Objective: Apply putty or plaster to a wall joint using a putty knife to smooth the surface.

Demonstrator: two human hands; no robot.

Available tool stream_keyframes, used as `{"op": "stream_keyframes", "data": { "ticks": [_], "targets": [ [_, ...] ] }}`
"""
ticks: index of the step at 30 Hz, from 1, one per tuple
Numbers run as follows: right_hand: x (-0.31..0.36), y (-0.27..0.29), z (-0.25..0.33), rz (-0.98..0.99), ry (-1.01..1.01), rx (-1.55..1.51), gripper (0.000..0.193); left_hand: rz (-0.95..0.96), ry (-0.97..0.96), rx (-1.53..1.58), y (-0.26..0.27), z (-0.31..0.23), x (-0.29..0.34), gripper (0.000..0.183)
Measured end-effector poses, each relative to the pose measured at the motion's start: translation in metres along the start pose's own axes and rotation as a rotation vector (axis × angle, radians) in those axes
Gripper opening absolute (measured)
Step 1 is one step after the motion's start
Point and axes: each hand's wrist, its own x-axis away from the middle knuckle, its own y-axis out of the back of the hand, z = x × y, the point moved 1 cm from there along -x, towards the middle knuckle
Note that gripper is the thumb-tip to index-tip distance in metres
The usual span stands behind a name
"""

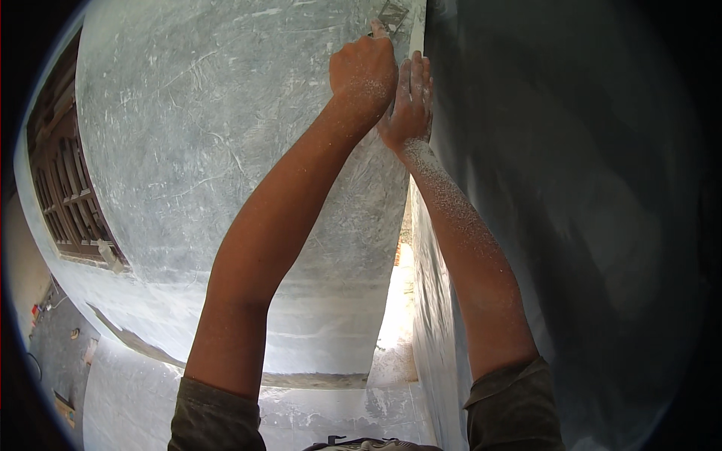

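Note:
Raised high in front of me, my left hand (364, 71) is closed, with one finger pointing up along a flat-bladed scraper (392, 15). The blade lies against the grey plastered wall (248, 135), near its right-hand edge; most of the handle is hidden by my fist. Just right of and slightly below it, my right hand (410, 98) is open, fingers stretched upward. It rests flat along the wall's pale corner edge (417, 34). White dust coats both hands and my right forearm.
A brown wooden shuttered window (71, 180) is set at the far left. Dark sheeting or a shaded surface (587, 188) fills the right side. A bright gap (395, 316) shows below my right hand. Small items lie on the floor (68, 331) at lower left.

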Motion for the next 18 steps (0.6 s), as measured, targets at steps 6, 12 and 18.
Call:
{"op": "stream_keyframes", "data": {
  "ticks": [6, 12, 18],
  "targets": [
    [0.001, 0.001, -0.002, 0.014, -0.015, -0.002, 0.076, 0.085, 0.043, 0.017, -0.005, -0.001, 0.024, 0.065],
    [-0.001, 0.000, -0.002, 0.003, 0.003, 0.001, 0.080, 0.041, 0.056, 0.092, -0.005, -0.004, 0.009, 0.063],
    [-0.001, 0.001, -0.002, 0.028, -0.018, 0.014, 0.087, 0.133, 0.119, 0.114, -0.005, -0.005, 0.028, 0.061]
  ]
}}
